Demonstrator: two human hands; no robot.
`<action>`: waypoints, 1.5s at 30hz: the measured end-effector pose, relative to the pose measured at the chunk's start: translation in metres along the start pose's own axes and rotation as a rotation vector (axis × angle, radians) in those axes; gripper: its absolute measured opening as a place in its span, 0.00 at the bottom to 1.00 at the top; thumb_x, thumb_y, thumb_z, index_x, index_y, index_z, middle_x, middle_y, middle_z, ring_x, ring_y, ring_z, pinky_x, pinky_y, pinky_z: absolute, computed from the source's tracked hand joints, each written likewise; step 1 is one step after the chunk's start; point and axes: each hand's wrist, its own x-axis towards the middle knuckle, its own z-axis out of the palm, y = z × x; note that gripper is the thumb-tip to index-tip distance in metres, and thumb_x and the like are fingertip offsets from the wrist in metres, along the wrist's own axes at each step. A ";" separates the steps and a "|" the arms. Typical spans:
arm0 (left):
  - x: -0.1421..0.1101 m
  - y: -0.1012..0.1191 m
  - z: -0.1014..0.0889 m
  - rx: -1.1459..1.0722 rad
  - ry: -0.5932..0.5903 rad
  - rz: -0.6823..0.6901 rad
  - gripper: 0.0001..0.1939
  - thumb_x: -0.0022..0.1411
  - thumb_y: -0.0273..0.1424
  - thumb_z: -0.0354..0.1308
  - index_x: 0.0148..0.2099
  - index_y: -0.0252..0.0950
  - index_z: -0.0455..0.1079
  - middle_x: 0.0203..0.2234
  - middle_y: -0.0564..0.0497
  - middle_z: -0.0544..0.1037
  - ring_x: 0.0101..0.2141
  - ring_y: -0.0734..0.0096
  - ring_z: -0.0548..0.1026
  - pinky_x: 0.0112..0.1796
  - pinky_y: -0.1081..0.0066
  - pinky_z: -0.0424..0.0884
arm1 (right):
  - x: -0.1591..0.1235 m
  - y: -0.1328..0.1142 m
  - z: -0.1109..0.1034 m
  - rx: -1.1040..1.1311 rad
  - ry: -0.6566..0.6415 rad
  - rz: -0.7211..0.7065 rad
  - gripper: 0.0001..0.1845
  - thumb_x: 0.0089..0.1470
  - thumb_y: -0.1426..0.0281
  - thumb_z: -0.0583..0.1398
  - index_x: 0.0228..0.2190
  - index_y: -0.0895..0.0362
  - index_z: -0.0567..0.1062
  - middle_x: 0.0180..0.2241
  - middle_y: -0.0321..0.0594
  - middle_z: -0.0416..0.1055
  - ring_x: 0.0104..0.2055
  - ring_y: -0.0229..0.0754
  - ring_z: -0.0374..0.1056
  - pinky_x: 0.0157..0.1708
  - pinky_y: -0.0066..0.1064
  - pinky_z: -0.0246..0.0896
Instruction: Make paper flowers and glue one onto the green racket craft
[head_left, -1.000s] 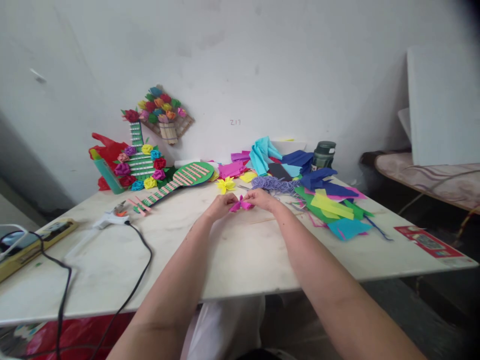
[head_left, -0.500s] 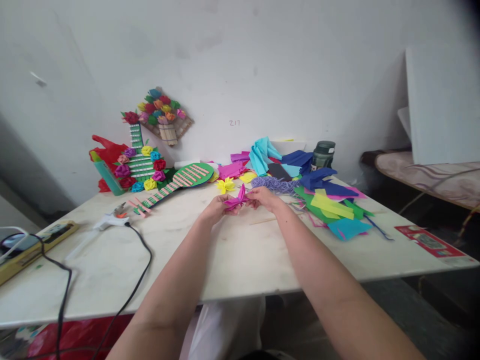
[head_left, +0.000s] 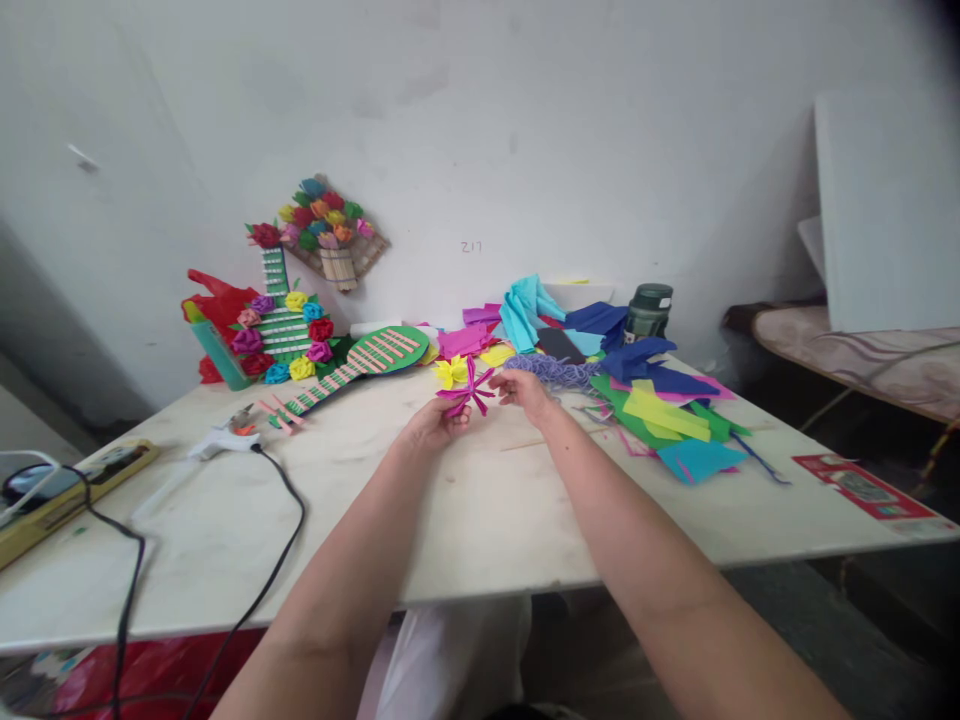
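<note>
A magenta paper flower (head_left: 471, 388) with narrow, folded petals spreading from a pinched middle stands up in my left hand (head_left: 436, 422). The fingers of that hand are closed on its lower left side. Just right of the petals is my right hand (head_left: 523, 392), its fingers bent and slightly apart, with nothing visible in them. Whether a fingertip touches a petal tip is hard to tell. Directly behind the magenta flower lies a yellow paper flower (head_left: 450, 373) on the white table (head_left: 495, 520). A thin wooden stick (head_left: 525, 443) rests below my right hand.
Purple yarn (head_left: 559, 372) and coloured paper sheets (head_left: 667, 412) spread to the right, near a dark green bottle (head_left: 649, 312). At left are a flower-trimmed guitar shape (head_left: 283, 330), a green guitar shape (head_left: 386, 350), a white glue gun (head_left: 225, 440) with a black cord, and a power strip (head_left: 82, 495).
The magenta flower has gone from bunched between both hands to spread and raised in my left hand. My right hand has come off it, a little to the right, its fingers loosening.
</note>
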 end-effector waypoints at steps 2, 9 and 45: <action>-0.001 0.001 0.001 -0.092 0.043 -0.071 0.11 0.61 0.25 0.48 0.28 0.29 0.67 0.17 0.50 0.71 0.17 0.81 0.68 0.20 0.80 0.68 | 0.000 0.000 -0.001 -0.082 -0.038 -0.075 0.14 0.45 0.66 0.54 0.28 0.60 0.77 0.34 0.43 0.75 0.35 0.38 0.68 0.33 0.27 0.62; -0.001 0.001 0.002 -0.111 -0.008 -0.056 0.12 0.62 0.28 0.48 0.30 0.30 0.69 0.17 0.50 0.71 0.17 0.80 0.68 0.21 0.79 0.68 | -0.006 -0.001 0.022 -0.150 -0.190 -0.133 0.13 0.37 0.67 0.62 0.28 0.62 0.78 0.25 0.38 0.74 0.29 0.36 0.65 0.35 0.30 0.59; 0.003 0.001 -0.011 0.217 0.011 0.213 0.16 0.38 0.32 0.70 0.29 0.31 0.69 0.19 0.54 0.72 0.19 0.80 0.68 0.23 0.76 0.61 | -0.004 0.006 0.017 -0.496 -0.255 -0.229 0.08 0.38 0.72 0.61 0.24 0.60 0.79 0.21 0.35 0.72 0.26 0.38 0.66 0.31 0.30 0.61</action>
